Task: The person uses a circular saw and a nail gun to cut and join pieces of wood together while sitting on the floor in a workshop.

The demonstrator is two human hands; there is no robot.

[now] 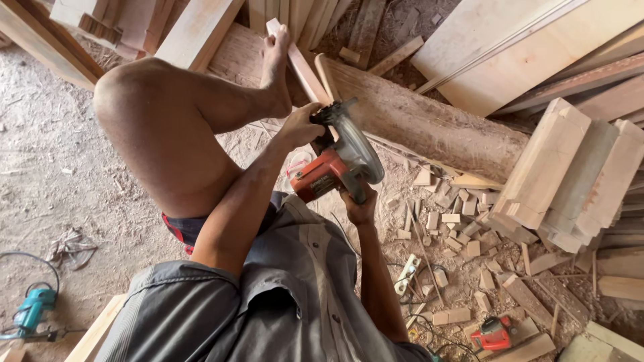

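Note:
My left hand grips the top of an orange circular saw near its dark handle and metal blade guard. From below, my right hand holds the saw's body. The saw is held in the air above my lap, tilted, with the blade side to the right. My raised left leg crosses the view, its foot resting on a narrow wooden slat that leans over a thick rough log.
Stacked cut wooden blocks stand at the right. Several small offcuts and sawdust litter the ground. A small red power tool lies bottom right, a teal one with its cord bottom left. Planks lean at the back.

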